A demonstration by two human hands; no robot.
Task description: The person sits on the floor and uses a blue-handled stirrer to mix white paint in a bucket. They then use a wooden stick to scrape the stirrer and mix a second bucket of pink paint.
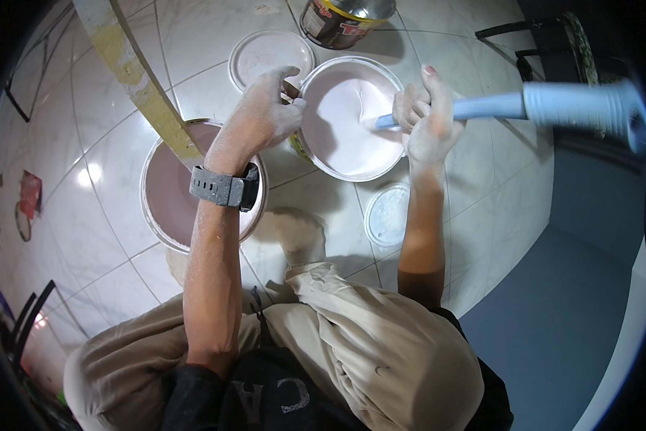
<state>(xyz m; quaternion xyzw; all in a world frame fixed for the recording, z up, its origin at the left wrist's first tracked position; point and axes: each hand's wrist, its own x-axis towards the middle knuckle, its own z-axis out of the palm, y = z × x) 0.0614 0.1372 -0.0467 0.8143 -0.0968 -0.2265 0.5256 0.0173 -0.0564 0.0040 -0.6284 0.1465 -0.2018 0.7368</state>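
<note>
My right hand (pixel 432 122) is closed round a blue-handled tool (pixel 488 106), which is blurred toward its thick, ribbed outer end. The tool's inner end reaches the creamy white paint (pixel 337 118) in a round bucket (pixel 351 177); its tip is hidden. At that bucket's left rim is my left hand (pixel 269 108), fingers curved and the thumb apart from the index finger. Whether it touches the rim I cannot tell. Below my left wrist, partly covered by the forearm, stands a second bucket (pixel 149 208) with pinkish-white coated walls. Both hands are dusted white.
A yellowish, paint-smeared wooden plank (pixel 132 68) slants into the left bucket. A white lid (pixel 271 57) lies behind my left hand, and a smaller round lid (pixel 389 215) beside my right forearm. Beyond stands a dark tin (pixel 341 25). A metal-legged frame (pixel 581 50) is at the far right.
</note>
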